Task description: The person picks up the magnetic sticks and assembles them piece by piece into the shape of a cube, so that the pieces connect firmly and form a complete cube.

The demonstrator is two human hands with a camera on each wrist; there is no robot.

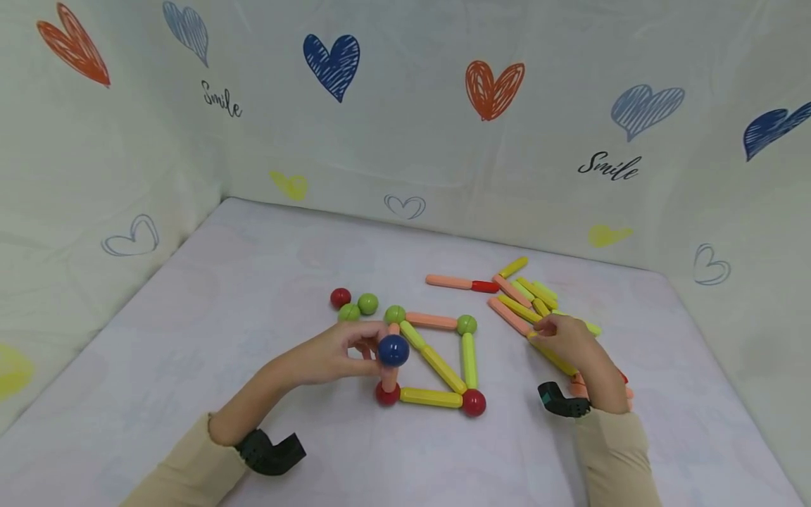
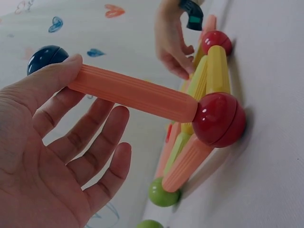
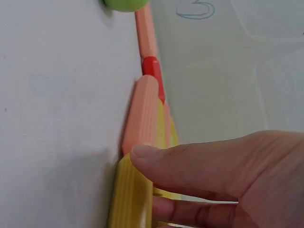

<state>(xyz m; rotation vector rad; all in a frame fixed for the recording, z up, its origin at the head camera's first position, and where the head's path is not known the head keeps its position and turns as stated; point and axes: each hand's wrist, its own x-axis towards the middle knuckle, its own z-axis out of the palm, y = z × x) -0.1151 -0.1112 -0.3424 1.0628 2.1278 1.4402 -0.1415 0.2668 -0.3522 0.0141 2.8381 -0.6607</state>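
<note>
Well inside table edge (image 1: 443, 238), left fingers (image 2: 61, 105) pinch rod (image 2: 137, 92).

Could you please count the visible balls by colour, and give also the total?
Glossy solid-red round balls: 3
Glossy light-green round balls: 4
Glossy dark-blue round ball: 1
Total: 8

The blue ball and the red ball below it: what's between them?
An orange stick joins the blue ball to the red ball, as the left wrist view shows; the left hand holds it near the blue ball.
</note>
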